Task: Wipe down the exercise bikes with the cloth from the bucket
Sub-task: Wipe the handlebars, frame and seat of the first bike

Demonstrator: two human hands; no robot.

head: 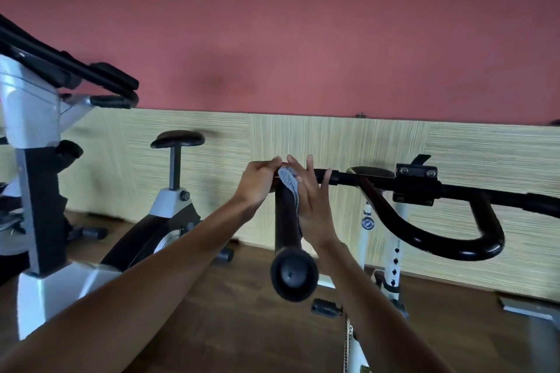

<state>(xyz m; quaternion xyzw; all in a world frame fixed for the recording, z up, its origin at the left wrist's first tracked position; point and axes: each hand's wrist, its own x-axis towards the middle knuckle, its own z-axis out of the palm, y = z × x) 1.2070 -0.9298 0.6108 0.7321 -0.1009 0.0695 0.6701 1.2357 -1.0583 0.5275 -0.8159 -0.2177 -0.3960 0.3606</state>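
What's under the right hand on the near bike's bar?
A grey knitted cloth, pressed by the flat right hand against the black padded handlebar. The palm covers the cloth's lower part, so its full extent cannot be seen.

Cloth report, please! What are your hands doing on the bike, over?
Left hand grips the handlebar at its bend. Right hand flat, pressing the cloth on the handlebar. Nothing in the way, over.

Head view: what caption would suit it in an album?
Left hand grips the black handlebar while the right hand presses a grey cloth against it.
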